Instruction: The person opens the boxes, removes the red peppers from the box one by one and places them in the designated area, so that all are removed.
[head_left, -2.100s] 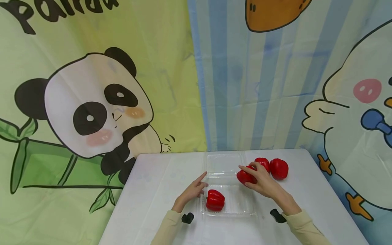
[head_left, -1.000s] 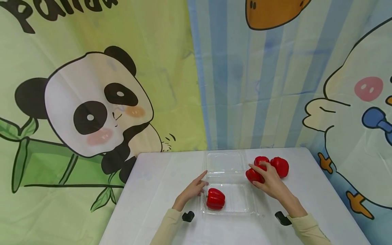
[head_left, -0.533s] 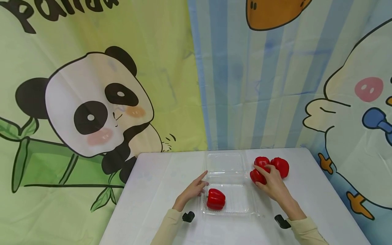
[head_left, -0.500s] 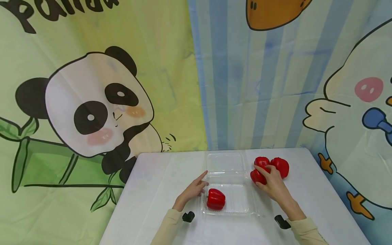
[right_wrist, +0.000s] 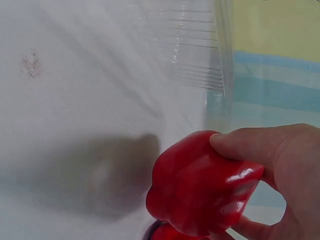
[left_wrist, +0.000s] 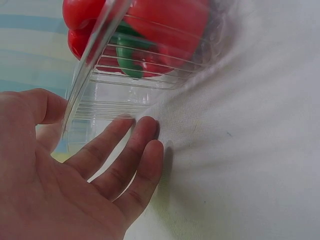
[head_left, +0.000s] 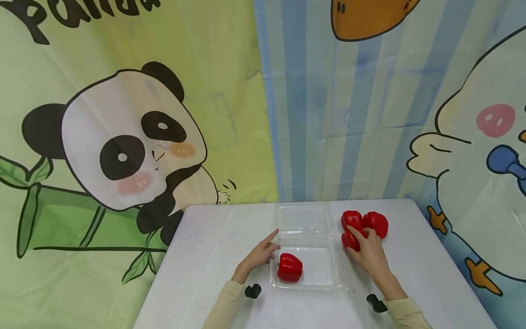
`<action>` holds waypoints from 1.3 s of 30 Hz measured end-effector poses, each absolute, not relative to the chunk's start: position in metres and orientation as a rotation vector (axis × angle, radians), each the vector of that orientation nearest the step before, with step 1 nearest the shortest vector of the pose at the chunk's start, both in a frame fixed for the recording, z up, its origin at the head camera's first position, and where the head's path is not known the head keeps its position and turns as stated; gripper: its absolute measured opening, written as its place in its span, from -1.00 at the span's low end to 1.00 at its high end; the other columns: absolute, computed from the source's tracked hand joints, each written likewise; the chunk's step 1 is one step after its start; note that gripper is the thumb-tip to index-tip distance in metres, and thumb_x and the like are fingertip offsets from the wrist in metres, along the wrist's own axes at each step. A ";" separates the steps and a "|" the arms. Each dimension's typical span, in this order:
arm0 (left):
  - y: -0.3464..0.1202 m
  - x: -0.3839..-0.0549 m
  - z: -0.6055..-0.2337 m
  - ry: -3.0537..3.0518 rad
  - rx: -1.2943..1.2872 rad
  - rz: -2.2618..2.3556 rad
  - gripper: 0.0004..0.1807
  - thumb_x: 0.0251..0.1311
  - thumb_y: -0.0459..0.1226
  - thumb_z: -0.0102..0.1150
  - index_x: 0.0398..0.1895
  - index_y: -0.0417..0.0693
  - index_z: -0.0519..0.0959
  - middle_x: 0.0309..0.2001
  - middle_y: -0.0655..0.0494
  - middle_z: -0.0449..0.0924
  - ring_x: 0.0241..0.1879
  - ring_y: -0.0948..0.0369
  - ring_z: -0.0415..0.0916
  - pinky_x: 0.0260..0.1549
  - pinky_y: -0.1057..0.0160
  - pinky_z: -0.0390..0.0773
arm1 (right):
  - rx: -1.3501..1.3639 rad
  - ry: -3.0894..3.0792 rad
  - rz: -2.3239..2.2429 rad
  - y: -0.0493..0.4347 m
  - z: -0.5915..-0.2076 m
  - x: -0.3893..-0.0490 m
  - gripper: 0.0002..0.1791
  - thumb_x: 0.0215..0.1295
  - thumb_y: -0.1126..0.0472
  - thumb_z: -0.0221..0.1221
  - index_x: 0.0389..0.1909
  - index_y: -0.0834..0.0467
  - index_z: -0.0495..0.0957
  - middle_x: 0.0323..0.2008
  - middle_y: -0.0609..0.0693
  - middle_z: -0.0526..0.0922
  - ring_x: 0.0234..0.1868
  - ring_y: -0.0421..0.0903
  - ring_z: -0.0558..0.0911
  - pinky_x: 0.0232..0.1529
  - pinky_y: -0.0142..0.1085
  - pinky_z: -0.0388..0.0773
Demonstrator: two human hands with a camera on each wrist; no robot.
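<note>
In the head view my right hand (head_left: 370,253) grips a red bell pepper (head_left: 350,241), in front of two other red bell peppers (head_left: 352,219) at the table's back right. The right wrist view shows the thumb lying across the gripped bell pepper (right_wrist: 200,185). Fingers of my left hand (head_left: 258,256) touch the left rim of a clear plastic clamshell box (head_left: 320,269), its lid folded back. Seen from the left wrist, that hand (left_wrist: 95,165) has several fingers extended low beside the box wall. One red bell pepper (head_left: 289,267) with a green stem lies in the box's left side.
A white-covered table (head_left: 205,256) bears everything, with a printed panda and chick curtain (head_left: 230,114) behind it. Black wrist devices (head_left: 252,291) sit beside both sleeves. The box's lid (head_left: 302,219) lies flat toward the back edge.
My right hand has carried the gripped bell pepper rightward, away from above the box's right edge, to the other two peppers. The left hand stays in place.
</note>
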State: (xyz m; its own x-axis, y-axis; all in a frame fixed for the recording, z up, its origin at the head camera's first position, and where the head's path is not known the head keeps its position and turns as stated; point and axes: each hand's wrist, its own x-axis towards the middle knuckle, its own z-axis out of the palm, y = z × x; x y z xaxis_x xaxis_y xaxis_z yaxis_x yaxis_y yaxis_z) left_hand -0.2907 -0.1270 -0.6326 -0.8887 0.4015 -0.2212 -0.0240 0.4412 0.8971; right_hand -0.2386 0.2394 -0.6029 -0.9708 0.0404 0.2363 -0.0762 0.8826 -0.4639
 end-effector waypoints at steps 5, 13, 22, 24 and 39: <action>-0.127 -0.291 -0.633 2.294 0.321 1.435 -0.36 0.49 -0.15 -0.13 0.60 0.31 0.08 0.18 -0.13 0.59 -0.36 0.19 0.49 -0.34 0.22 0.53 | -0.016 -2.825 0.696 0.238 -0.608 -0.237 -0.08 -0.08 0.27 0.51 0.40 0.16 0.37 0.21 0.47 0.27 0.20 0.43 0.29 0.02 0.32 0.53; -0.127 -0.291 -0.635 2.294 0.327 1.433 -0.36 0.49 -0.17 -0.13 0.60 0.31 0.07 0.18 -0.14 0.59 -0.36 0.20 0.50 -0.35 0.23 0.53 | -0.080 -2.825 0.679 0.237 -0.613 -0.237 -0.09 -0.06 0.27 0.49 0.40 0.17 0.37 0.22 0.49 0.26 0.20 0.44 0.29 0.03 0.34 0.50; -0.127 -0.291 -0.636 2.300 0.317 1.436 -0.36 0.49 -0.16 -0.12 0.59 0.35 0.08 0.18 -0.12 0.59 -0.37 0.18 0.50 -0.35 0.23 0.53 | -0.140 -2.820 0.643 0.236 -0.623 -0.242 -0.03 -0.15 0.29 0.53 0.40 0.16 0.37 0.22 0.47 0.24 0.22 0.43 0.27 0.00 0.33 0.50; -0.127 -0.291 -0.636 2.299 0.323 1.436 -0.36 0.49 -0.17 -0.13 0.60 0.34 0.08 0.17 -0.14 0.59 -0.37 0.19 0.50 -0.36 0.23 0.53 | -0.146 -2.824 0.645 0.235 -0.624 -0.243 -0.03 -0.14 0.29 0.53 0.41 0.16 0.37 0.23 0.47 0.23 0.22 0.42 0.26 0.00 0.33 0.50; -0.128 -0.293 -0.635 2.293 0.325 1.430 -0.36 0.49 -0.16 -0.13 0.60 0.32 0.08 0.17 -0.13 0.59 -0.35 0.20 0.52 -0.33 0.22 0.55 | -0.171 -2.819 0.633 0.233 -0.627 -0.238 -0.01 -0.05 0.24 0.49 0.47 0.18 0.27 0.23 0.51 0.19 0.19 0.48 0.26 -0.02 0.35 0.46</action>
